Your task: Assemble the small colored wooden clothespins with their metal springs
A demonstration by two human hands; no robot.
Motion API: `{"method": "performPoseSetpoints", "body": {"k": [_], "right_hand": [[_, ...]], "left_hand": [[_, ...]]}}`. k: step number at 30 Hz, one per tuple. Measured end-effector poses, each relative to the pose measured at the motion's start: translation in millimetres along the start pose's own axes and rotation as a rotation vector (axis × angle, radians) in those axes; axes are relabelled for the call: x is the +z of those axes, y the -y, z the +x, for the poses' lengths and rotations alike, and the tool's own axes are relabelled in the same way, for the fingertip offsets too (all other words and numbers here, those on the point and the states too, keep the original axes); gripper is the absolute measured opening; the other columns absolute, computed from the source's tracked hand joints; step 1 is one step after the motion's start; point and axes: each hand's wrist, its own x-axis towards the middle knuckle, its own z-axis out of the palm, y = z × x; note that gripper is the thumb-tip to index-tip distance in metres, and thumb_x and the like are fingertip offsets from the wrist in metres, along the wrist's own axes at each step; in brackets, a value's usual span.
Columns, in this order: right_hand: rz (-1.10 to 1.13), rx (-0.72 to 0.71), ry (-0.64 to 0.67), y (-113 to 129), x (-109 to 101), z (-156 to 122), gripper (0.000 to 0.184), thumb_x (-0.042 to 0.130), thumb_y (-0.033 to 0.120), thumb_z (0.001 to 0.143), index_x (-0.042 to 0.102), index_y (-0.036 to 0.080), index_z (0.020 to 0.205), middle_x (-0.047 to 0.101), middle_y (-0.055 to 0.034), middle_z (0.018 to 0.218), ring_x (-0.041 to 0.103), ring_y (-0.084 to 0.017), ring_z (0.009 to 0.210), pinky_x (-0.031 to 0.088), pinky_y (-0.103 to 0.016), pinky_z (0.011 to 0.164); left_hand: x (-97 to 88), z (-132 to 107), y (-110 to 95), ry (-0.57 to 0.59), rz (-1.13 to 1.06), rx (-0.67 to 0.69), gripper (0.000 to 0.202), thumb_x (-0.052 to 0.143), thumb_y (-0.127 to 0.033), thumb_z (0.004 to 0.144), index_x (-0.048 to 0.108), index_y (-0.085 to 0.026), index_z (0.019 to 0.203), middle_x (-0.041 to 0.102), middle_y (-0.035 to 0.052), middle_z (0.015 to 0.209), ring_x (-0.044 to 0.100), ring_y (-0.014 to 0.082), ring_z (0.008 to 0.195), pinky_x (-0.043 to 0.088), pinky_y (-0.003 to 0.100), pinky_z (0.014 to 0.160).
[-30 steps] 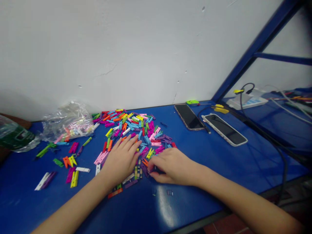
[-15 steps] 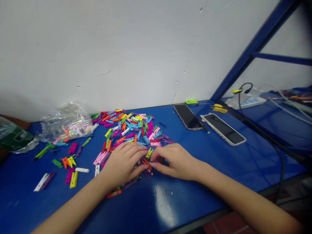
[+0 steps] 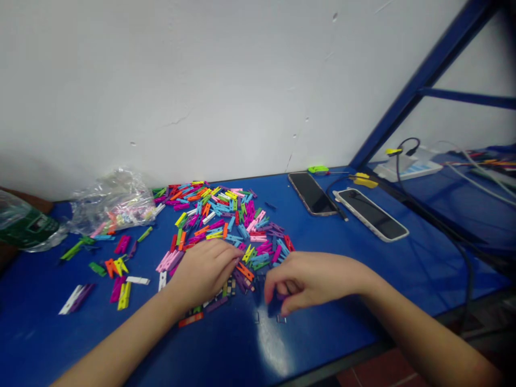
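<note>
My left hand (image 3: 205, 271) rests curled and narrow on the near edge of the clothespins (image 3: 226, 226). My right hand (image 3: 312, 282) pinches low just right of the pile, over the blue table (image 3: 322, 338) (whatever it holds is hidden, so I cannot tell).

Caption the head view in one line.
Left hand and right hand work at colored mini clothespins on a blue table.

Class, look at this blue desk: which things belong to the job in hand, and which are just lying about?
Job in hand: left hand; right hand; coloured clothes pegs.
Lying about: dark phone; white-edged phone; plastic bag; bottle; power strip.
</note>
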Motion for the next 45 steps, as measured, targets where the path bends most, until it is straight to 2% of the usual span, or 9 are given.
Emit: {"method": "performPoseSetpoints", "body": {"k": [5,13,21,27,32,40,45], "right_hand": [[-0.17,0.012,0.064,-3,9,4,0.021,0.063,0.024,0.068,0.06,0.019,0.088,0.053,0.0052,0.058,0.045,-0.006,0.049,0.025,-0.015,0.042],[-0.217,0.011,0.086,-7,16,6,0.012,0.057,0.024,0.073,0.062,0.02,0.083,0.061,0.0028,0.068,0.052,-0.009,0.058,0.029,-0.018,0.048],[-0.201,0.022,0.001,-2,11,7,0.012,0.054,0.022,0.075,0.061,0.02,0.085,0.061,0.0024,0.069,0.053,-0.009,0.059,0.032,-0.017,0.051],[-0.273,0.093,-0.018,0,7,3,0.023,0.065,0.025,0.066,0.062,0.021,0.088,0.06,0.004,0.062,0.052,-0.01,0.054,0.028,-0.018,0.045],[-0.245,0.086,0.006,-4,9,4,0.011,0.058,0.023,0.072,0.062,0.02,0.081,0.064,0.0018,0.072,0.056,-0.011,0.064,0.034,-0.018,0.053],[-0.283,0.067,-0.069,-1,10,8,0.013,0.052,0.02,0.075,0.062,0.019,0.084,0.065,0.0009,0.076,0.058,-0.012,0.067,0.038,-0.019,0.058],[-0.306,0.089,-0.151,3,5,8,0.018,0.055,0.026,0.075,0.061,0.02,0.091,0.064,0.0005,0.075,0.058,-0.012,0.065,0.036,-0.019,0.055]], "left_hand": [[-0.1,0,0,-0.001,-0.004,-0.015,0.02,0.039,-0.021,0.083,0.055,-0.018,0.096,0.062,0.0033,0.09,0.054,0.017,0.085,0.043,0.032,0.076],[0.0,0,-1,-0.004,0.013,0.006,0.021,0.039,-0.021,0.083,0.056,-0.018,0.095,0.062,0.0042,0.089,0.055,0.0163,0.085,0.044,0.032,0.076],[-1.4,1,-1,-0.014,0.022,0.011,0.02,0.04,-0.02,0.082,0.057,-0.018,0.093,0.063,0.004,0.086,0.056,0.0158,0.083,0.044,0.031,0.075],[-1.7,1,-2,0.007,0.029,0.002,0.021,0.039,-0.021,0.083,0.056,-0.018,0.094,0.062,0.0041,0.087,0.055,0.0165,0.084,0.044,0.032,0.076],[-1.0,1,-1,0.024,0.039,0.008,0.021,0.038,-0.02,0.083,0.055,-0.018,0.095,0.062,0.0041,0.088,0.054,0.0167,0.083,0.044,0.032,0.075],[-1.9,2,-2,0.019,0.055,0.05,0.021,0.04,-0.02,0.082,0.057,-0.018,0.094,0.062,0.0049,0.087,0.056,0.0162,0.083,0.045,0.031,0.074],[-0.9,1,-2,-0.009,0.048,0.048,0.021,0.04,-0.019,0.082,0.057,-0.017,0.094,0.062,0.0053,0.086,0.056,0.0157,0.081,0.045,0.03,0.073]]}}
